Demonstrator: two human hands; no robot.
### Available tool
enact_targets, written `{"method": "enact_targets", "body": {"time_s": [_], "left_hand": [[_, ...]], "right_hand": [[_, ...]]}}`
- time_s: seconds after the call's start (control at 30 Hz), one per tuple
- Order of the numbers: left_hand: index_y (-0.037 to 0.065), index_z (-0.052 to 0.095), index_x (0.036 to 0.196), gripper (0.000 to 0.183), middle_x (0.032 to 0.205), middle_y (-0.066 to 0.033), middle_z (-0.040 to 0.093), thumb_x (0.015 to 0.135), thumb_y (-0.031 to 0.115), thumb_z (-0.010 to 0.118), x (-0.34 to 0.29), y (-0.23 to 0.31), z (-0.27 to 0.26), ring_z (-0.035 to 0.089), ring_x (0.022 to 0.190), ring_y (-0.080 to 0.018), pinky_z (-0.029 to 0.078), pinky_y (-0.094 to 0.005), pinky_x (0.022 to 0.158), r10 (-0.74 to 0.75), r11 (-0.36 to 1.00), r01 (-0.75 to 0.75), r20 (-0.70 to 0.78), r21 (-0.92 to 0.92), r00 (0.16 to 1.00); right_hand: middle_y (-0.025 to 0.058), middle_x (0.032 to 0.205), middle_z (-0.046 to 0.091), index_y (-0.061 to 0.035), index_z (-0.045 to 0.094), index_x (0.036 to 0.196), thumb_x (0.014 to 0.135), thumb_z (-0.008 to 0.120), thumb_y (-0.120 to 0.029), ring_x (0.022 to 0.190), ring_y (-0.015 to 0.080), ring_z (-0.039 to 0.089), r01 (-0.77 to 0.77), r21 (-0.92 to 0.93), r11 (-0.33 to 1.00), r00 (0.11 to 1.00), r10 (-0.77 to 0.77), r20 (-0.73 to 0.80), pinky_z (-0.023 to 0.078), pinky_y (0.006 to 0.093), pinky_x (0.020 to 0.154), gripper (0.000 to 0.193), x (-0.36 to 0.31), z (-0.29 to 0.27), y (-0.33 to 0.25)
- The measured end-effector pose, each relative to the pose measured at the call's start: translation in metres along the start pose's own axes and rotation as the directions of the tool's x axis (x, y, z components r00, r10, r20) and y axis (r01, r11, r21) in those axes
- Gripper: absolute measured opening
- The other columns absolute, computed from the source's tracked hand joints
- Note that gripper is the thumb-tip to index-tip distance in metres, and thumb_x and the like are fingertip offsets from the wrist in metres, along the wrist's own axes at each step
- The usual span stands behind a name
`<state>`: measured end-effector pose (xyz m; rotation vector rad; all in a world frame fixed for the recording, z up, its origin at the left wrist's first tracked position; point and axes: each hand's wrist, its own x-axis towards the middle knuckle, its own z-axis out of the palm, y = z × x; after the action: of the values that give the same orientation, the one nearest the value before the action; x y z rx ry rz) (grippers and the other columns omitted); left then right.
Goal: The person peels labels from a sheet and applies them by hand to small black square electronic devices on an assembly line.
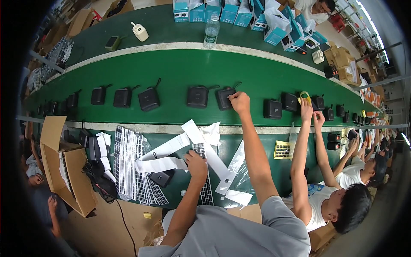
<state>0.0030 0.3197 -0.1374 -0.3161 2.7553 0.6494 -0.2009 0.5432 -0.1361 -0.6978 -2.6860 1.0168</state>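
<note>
My right arm reaches over the green belt, and my right hand point(239, 103) is closed at the right edge of a square black device point(223, 98) with a wrist loop. Another such device point(197, 97) lies just left of it. Over the near bench, my left hand point(197, 165) has its fingers curled at a narrow sheet of black labels point(206, 188); the fingertips are partly hidden. A white paper strip point(162, 164) ends beside that hand, above a black device point(162, 178) lying on the bench.
Fanned label sheets point(128, 162) and an open cardboard box point(70, 171) lie to the left. At right, a co-worker's hands point(306, 109) hold a yellow piece over the belt. A clear bottle point(211, 32) and blue boxes point(229, 13) stand on the far bench.
</note>
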Motion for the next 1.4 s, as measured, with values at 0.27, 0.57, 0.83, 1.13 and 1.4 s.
{"method": "enact_targets", "body": {"time_s": [0.27,0.57,0.83,1.13,1.4], "left_hand": [[-0.003,0.036,0.108,0.054,0.112,-0.0243,0.045,0.073,0.006,0.077,0.002,0.003,-0.007,0.05,0.108,-0.041,0.05,-0.05,0.078,-0.051,0.999,0.051,0.027,0.018,0.998],[-0.01,0.035,0.107,0.055,0.109,-0.0299,0.046,0.07,-0.001,0.074,0.014,-0.009,0.001,0.057,0.093,-0.0467,0.052,-0.0462,0.08,-0.137,0.962,0.139,0.024,-0.235,0.99],[0.006,0.033,0.132,0.058,0.09,-0.0194,0.067,0.082,-0.001,0.062,-0.016,-0.031,-0.065,0.067,0.079,-0.0309,0.051,-0.0367,0.069,0.155,0.718,-0.048,0.092,-0.694,0.984],[0.004,0.048,0.125,0.045,0.089,-0.0085,0.069,0.083,-0.004,0.06,-0.04,-0.004,-0.14,0.061,0.071,-0.0094,0.049,-0.0246,0.063,0.401,0.602,-0.203,0.072,-0.773,0.913],[0.005,0.044,0.119,0.04,0.087,-0.0161,0.068,0.083,0.002,0.063,-0.059,0.003,-0.165,0.065,0.072,-0.0356,0.05,-0.039,0.062,0.456,0.785,-0.387,0.028,-0.484,0.89]], "right_hand": [[0.0149,0.066,0.065,0.001,0.068,0.075,0.074,0.073,-0.02,0.061,0.0223,0.063,-0.08,0.152,0.985,0.981,0.051,0.185,0.05,0.0352,0.062,0.022,0.005,-0.015,0.013],[0.0181,0.081,0.068,-0.0019,0.068,0.08,0.075,0.074,-0.025,0.077,0.0334,0.067,-0.129,-0.282,0.951,0.987,0.152,0.061,0.053,0.0429,0.07,0.025,-0.002,-0.037,-0.011],[0.008,0.078,0.06,-0.0029,0.063,0.083,0.079,0.067,-0.002,0.067,0.0179,0.06,0.203,0.51,0.836,0.943,-0.307,0.127,0.046,0.0305,0.058,0.005,-0.147,-0.052,-0.026],[0.008,0.091,0.061,-0.0047,0.069,0.096,0.076,0.072,-0.004,0.078,0.0206,0.063,0.231,0.608,0.759,0.874,-0.437,0.214,0.046,0.0282,0.058,0.02,-0.251,-0.094,-0.081],[0.0057,0.086,0.062,-0.0056,0.071,0.09,0.069,0.078,-0.009,0.075,0.0242,0.06,0.603,0.275,0.749,0.772,-0.635,0.036,0.046,0.0341,0.066,0.022,-0.261,-0.117,-0.099]]}}
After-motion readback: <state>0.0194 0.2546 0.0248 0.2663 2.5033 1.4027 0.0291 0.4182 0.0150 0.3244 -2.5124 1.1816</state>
